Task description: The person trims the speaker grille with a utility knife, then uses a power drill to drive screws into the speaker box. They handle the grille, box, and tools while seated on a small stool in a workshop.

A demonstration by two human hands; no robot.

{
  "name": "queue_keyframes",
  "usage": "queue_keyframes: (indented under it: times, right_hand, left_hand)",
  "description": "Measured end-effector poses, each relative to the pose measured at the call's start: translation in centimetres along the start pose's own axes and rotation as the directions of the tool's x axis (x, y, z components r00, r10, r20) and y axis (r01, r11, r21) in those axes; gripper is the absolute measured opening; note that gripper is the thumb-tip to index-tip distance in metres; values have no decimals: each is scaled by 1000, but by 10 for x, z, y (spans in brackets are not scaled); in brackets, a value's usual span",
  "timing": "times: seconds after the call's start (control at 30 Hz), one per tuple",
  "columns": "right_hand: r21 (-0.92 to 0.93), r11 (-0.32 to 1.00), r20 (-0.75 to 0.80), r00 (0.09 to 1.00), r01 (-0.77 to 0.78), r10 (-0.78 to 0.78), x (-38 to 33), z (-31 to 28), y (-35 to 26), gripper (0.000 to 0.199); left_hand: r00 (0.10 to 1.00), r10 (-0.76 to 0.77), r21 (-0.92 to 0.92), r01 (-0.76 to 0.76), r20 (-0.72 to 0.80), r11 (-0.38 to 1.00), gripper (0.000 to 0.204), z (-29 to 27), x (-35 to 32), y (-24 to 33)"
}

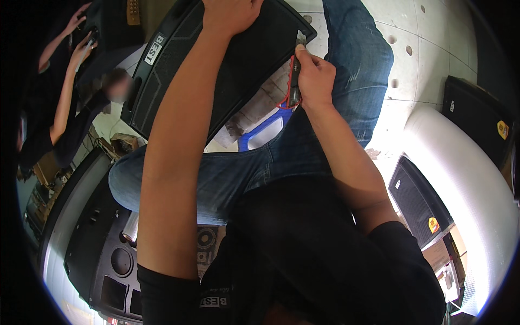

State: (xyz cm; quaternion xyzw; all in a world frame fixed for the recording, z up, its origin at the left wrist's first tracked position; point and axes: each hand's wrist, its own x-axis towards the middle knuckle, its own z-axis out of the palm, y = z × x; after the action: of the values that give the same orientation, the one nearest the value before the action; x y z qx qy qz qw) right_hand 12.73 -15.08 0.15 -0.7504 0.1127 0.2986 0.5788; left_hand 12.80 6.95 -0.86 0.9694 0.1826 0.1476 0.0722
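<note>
A large black speaker grille panel (238, 59) lies tilted across my lap, reaching from the left to the top centre. My left hand (227, 15) rests palm down on its upper part. My right hand (313, 76) is closed around a dark hand tool with a red cord (293, 86), held upright with its tip at the panel's right corner (303, 36). My legs in blue jeans (346, 70) are under the panel.
A blue plastic stool (264, 130) stands under my legs. Black speaker cabinets sit at the lower left (103, 260) and right (420, 200), beside a white bubble-wrap roll (466, 179). Another person (65, 92) works at the upper left. The floor is pale tile (428, 43).
</note>
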Motion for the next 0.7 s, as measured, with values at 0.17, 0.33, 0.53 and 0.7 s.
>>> queue_keyframes:
  times: [0.17,0.33,0.53,0.7]
  right_hand:
    - [-125,991,24,999,51,-48,8,-10,2,40]
    - [-175,979,37,994,107,-102,14,-16,7,41]
    - [-250,963,58,994,104,-92,10,-21,-6,40]
    - [-261,957,86,991,126,-107,18,-27,-1,40]
  left_hand:
    - [1000,6,2,-6,-4,1000,27,0,0,0]
    - [1000,2,5,-2,-2,1000,27,0,1,2]
    - [1000,-1,14,1,-11,1000,27,2,-1,1]
    - [1000,-5,12,5,-8,1000,26,1,-1,2]
